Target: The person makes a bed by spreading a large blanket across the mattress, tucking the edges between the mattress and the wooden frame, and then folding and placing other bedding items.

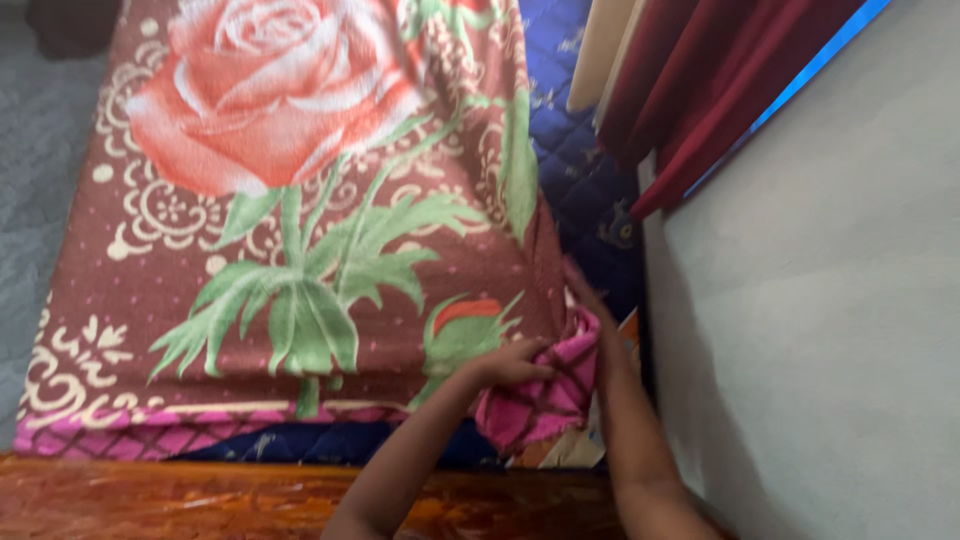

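blanket (300, 200) corner bunched between both hands, left hand (515, 365) and right hand (590, 305) gripping it

No screens or signs show, and no clear label or package either. The one doubtful thing is a small orange-and-white piece (630, 328) — perhaps a printed wrapper or card — wedged just beside the pink blanket corner (540, 395), on its wall side. It is too hidden to tell its shape.
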